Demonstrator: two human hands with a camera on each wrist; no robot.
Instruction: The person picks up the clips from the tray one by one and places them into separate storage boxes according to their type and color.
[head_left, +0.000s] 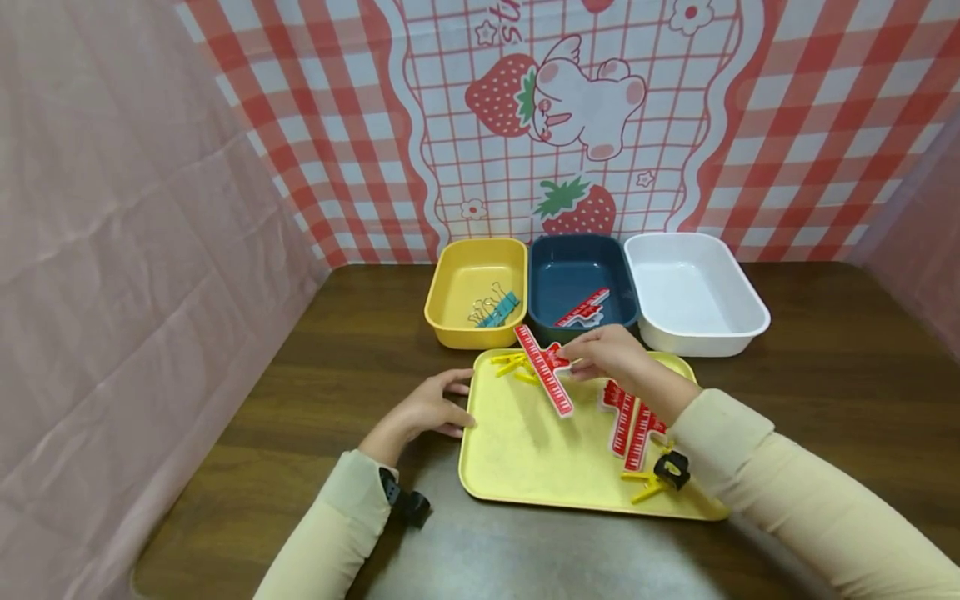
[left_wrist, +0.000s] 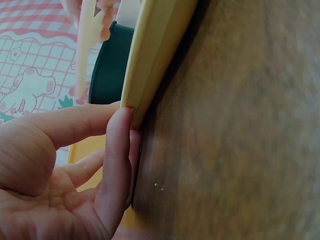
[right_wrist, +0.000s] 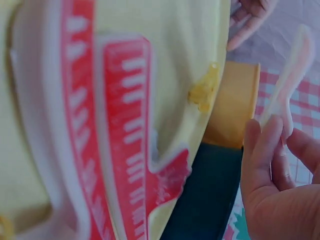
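My right hand [head_left: 611, 354] pinches a red-and-white clip [head_left: 545, 372] with a piano-key print, raised above the pale yellow tray [head_left: 517, 467]. In the right wrist view this held clip [right_wrist: 292, 75] appears edge-on between thumb and fingers. At the tray's left edge, my left hand [head_left: 431, 406] grips the rim with its thumb and fingertips, as the left wrist view shows at the tray's rim [left_wrist: 155, 45]. Two more piano-key clips [head_left: 621, 421] lie on the tray's right side. Yellow clips [head_left: 512, 363] lie near its upper left and another yellow clip [head_left: 647, 483] at its lower right.
Behind the tray stand a yellow bin [head_left: 442, 312] holding teal binder clips [head_left: 498, 310], a dark blue bin [head_left: 577, 250] with a piano-key clip [head_left: 585, 310] inside, and a white bin [head_left: 693, 292]. A checked cloth [head_left: 360, 125] hangs behind them.
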